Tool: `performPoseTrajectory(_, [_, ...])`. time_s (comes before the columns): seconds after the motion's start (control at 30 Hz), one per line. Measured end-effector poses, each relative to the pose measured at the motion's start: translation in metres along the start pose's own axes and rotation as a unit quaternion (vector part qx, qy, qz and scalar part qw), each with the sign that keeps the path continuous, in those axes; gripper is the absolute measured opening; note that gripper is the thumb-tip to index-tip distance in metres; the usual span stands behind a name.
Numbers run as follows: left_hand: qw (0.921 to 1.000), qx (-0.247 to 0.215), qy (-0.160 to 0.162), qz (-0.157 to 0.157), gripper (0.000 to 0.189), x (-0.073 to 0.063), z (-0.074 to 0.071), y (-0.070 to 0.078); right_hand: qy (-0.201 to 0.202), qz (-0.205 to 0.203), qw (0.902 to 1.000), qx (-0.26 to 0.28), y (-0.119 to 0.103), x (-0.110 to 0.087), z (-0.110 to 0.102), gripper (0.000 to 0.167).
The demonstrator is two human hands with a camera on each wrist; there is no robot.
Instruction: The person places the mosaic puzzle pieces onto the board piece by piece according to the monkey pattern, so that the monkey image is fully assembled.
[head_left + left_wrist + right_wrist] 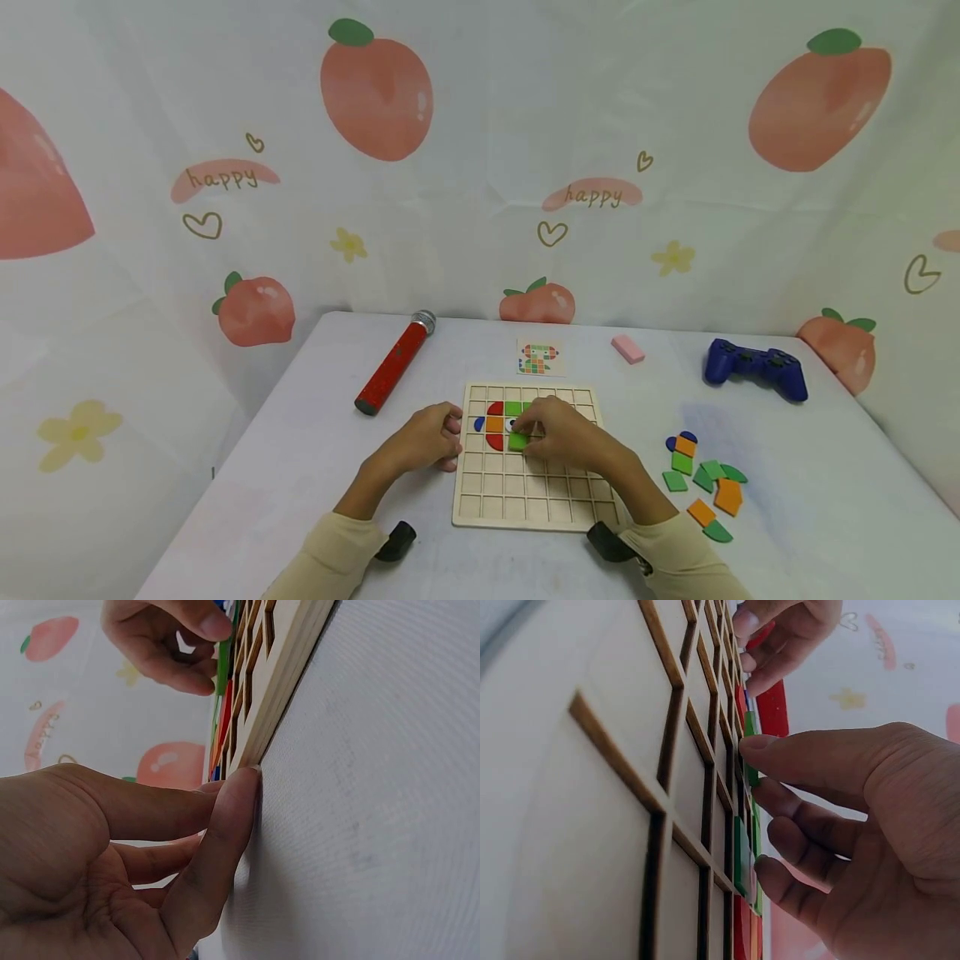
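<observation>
A wooden grid board [491,485] lies flat on the table, with red, orange, blue and green tiles seated in its upper left cells. At the board's left edge, my left hand [427,437] pinches the rim between thumb and finger, as the left wrist view shows close up. Over the upper middle cells my right hand [564,435] pinches a green square tile [223,667] with thumb and fingertips, tilted up from the grid. Its fingers partly cover the neighbouring tiles. Past the board's far edge sits a pattern card [539,358] with a coloured figure.
Loose orange, green and blue tiles [728,497] lie right of the board. A red microphone [393,367] rests at the back left. Along the back right are a pink block [627,349] and a blue game controller [753,368]. A peach-print curtain [480,233] hangs behind the table.
</observation>
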State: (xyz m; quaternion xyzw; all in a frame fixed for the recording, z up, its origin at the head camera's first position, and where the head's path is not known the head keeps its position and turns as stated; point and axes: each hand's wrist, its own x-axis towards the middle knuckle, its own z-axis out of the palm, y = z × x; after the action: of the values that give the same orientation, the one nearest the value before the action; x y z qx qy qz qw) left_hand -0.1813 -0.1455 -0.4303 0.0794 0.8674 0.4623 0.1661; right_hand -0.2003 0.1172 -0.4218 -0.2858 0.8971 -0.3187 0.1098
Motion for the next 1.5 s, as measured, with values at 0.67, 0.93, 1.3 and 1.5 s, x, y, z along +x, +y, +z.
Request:
performPoseTrajectory(0.67, [0.9999, -0.008, 0.003, -0.005, 0.048, -0.002, -0.001, 0.003, -0.006, 0.01, 0.9992, 0.039, -0.002, -0.002, 0.003, 0.028])
performPoseTrajectory(0.93, [1.0, -0.006, -0.002, -0.002, 0.049, -0.001, -0.001, 0.002, -0.016, 0.007, 0.9987, 0.049, -0.001, -0.002, 0.002, 0.031])
performPoseTrajectory(1.3, [1.0, -0.003, 0.0, -0.002, 0.05, 0.001, 0.0, 0.001, -0.006, 0.008, 0.9988, 0.049, 0.007, -0.005, -0.002, 0.028])
performPoseTrajectory(1.5, [1.0, -0.001, 0.004, -0.001, 0.05, -0.001, -0.001, 0.002, 0.006, 0.01, 0.9992, 0.038, 0.02, -0.016, -0.011, 0.027])
